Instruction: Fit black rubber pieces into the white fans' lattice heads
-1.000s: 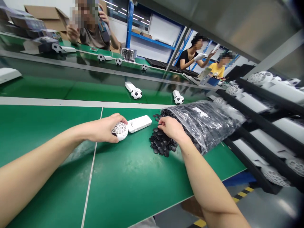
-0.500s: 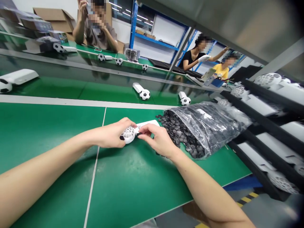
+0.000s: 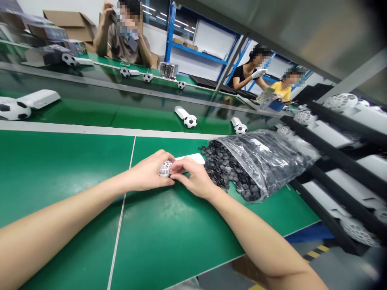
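- White lattice ball over the desk, its white handle pointing right toward loose black pieces.
- Left hand: fingers curved around the lattice ball, gripping it.
- Right hand: thumb and fingertips close together at the ball's right side; whether they pinch a piece, I cannot tell.
- Clear plastic bag, black pieces spilling from its mouth; its white marking is unreadable.
- Ball's join with the handle: hidden by the right hand.
- Patterned ball at far left, cut off by the view's edge.
- Open green surface before both hands; rack beyond the bag, right.
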The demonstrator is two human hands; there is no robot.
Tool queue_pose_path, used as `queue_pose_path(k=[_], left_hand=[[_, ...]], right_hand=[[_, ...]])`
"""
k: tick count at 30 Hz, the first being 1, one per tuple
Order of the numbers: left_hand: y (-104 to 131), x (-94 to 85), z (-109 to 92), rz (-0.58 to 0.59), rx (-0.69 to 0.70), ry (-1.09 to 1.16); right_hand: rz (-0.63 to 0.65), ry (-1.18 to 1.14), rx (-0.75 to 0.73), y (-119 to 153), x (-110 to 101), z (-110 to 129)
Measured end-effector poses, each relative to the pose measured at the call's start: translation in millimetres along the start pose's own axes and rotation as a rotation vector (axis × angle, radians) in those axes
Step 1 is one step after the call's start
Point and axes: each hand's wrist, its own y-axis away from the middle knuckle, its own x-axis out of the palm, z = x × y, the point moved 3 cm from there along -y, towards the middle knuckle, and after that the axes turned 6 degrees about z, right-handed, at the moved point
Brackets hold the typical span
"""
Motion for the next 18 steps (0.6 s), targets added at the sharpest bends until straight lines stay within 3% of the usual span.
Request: queue_pose_path(k=[7, 13, 18], left_hand=[[0, 5.1, -4, -0.065, -0.038, -0.001], [-3, 6.8, -7, -0.162, -0.051, -0.059], [-6, -1.8, 1, -0.132, -0.042, 0.077]], right_hand=[[-0.092, 0.039, 0.127, -3, -5, -12], [-0.070, 0.138, 0.162, -6, -4, -16], [-0.158, 0.165, 0.125, -6, -11, -15]])
